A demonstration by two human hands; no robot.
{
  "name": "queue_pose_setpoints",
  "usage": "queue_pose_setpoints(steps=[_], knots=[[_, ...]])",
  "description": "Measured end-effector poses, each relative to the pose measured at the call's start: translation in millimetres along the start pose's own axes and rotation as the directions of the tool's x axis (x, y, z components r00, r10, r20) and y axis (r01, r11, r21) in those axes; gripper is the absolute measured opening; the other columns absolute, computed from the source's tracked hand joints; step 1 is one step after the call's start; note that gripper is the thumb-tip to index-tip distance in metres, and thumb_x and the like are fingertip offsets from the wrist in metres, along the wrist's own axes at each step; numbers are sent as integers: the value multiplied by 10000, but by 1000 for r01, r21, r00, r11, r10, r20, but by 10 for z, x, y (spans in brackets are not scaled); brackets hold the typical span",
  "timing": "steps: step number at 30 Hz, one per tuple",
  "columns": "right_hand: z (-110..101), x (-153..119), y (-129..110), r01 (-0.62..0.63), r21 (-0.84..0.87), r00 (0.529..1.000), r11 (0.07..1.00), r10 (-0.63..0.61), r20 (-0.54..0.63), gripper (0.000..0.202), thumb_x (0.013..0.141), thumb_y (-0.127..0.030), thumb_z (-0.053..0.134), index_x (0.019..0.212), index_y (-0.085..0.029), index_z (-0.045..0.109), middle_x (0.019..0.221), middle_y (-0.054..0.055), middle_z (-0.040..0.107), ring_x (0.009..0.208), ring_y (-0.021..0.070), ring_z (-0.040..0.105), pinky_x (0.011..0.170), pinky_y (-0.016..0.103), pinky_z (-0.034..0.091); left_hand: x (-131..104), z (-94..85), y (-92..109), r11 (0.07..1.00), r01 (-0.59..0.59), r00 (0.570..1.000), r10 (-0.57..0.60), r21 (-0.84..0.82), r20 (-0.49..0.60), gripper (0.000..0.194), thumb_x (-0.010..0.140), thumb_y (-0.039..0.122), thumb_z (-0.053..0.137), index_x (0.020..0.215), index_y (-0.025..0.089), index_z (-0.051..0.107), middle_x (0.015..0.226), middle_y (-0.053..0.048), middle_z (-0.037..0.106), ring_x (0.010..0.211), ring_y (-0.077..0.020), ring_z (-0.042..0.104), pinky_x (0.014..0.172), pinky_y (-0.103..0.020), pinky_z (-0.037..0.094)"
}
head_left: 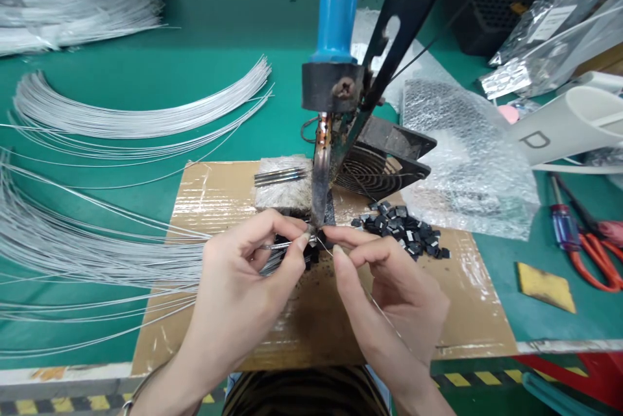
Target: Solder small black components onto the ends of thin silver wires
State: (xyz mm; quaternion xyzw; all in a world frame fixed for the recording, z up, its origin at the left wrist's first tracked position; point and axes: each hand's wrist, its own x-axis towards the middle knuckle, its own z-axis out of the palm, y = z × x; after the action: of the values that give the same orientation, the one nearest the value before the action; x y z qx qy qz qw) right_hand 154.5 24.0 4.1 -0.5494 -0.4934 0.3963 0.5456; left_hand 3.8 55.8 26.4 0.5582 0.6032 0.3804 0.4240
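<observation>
My left hand (253,289) is pinched on the end of a thin grey cable, directly below the soldering iron tip. More grey cables (165,260) run in from the left beneath that hand. My right hand (394,286) pinches a fine silvery solder wire (384,317), whose end reaches the same spot. The soldering iron (335,26), with a blue handle, is clamped upright, tip (320,189) down, on a black metal arm (389,33). My fingertips hide the exact joint. Small black connectors (406,228) lie piled beyond my right hand.
A cardboard sheet (462,299) covers the green bench. Behind stand a small black fan (384,169) and a wrapped block (282,192) with dark rods. Cable bundles (146,119) lie left. Bubble wrap (462,156), a yellow sponge (546,287), a screwdriver (564,224) and orange-handled pliers (596,260) lie right.
</observation>
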Motion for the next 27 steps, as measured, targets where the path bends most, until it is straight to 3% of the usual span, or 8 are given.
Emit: queue_pose_setpoints(steps=[11, 27], knots=[[8, -11, 20, 39, 4, 999, 999, -39, -10, 163, 943, -120, 704, 849, -252, 681, 1112, 61, 826, 1062, 237, 793, 986, 394, 608, -28, -18, -14, 1000, 19, 1000, -20, -1, -15, 84, 873, 184, 734, 806, 235, 739, 885, 4, 801, 803, -163, 752, 658, -222, 560], [20, -43, 84, 108, -69, 994, 992, -110, -16, 168, 934, -101, 714, 879, -257, 683, 1121, 55, 831, 1003, 230, 804, 948, 387, 626, -19, -3, 7, 1000, -16, 1000, 16, -5, -10, 120, 895, 159, 711, 805, 230, 743, 867, 18, 792, 755, -126, 716, 592, -193, 503]])
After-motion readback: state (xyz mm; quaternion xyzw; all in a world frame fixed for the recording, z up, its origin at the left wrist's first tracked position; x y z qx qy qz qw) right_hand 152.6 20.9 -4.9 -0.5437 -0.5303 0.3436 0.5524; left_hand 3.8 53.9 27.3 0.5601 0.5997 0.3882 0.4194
